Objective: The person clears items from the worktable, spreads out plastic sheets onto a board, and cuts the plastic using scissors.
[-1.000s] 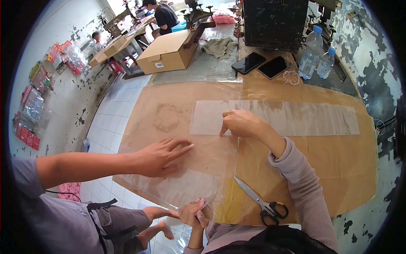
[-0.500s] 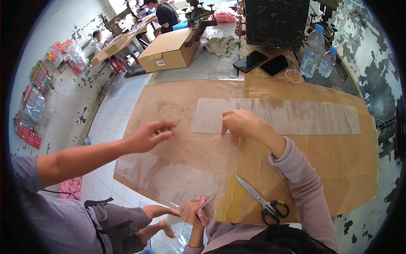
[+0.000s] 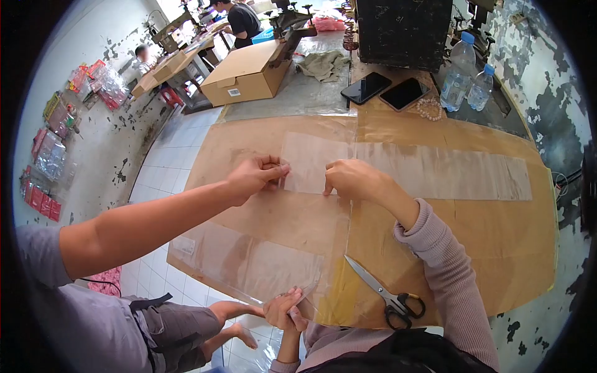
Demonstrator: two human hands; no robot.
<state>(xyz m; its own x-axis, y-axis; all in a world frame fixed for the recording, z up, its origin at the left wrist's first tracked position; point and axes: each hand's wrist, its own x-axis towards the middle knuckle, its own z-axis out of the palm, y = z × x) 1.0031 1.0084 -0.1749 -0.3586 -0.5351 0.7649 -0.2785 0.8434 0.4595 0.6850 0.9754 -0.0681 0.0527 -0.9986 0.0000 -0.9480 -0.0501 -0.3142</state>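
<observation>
A long clear plastic sheet (image 3: 435,169) lies across the brown-covered table. My right hand (image 3: 357,180) is closed, its fingertips down on the sheet's near edge. A co-worker's hand (image 3: 264,174) reaches in from the left and pinches the sheet's left end. At the table's front edge my left hand (image 3: 286,309) is closed around the corner of a second clear plastic sheet (image 3: 249,255), which lies toward the left front. Scissors with black handles (image 3: 388,298) rest blades-apart or shut, I cannot tell, between my two arms.
Two phones (image 3: 367,88), a bead bracelet (image 3: 429,109) and two water bottles (image 3: 457,71) are at the back right. Left of them are a grey cloth (image 3: 323,66) and a cardboard box (image 3: 242,74). The co-worker (image 3: 93,323) stands close on the left. Another person (image 3: 242,25) is farther back.
The co-worker's hand has moved right and taken the long sheet's left end, which has shifted slightly toward the back. My two hands have stayed in place.
</observation>
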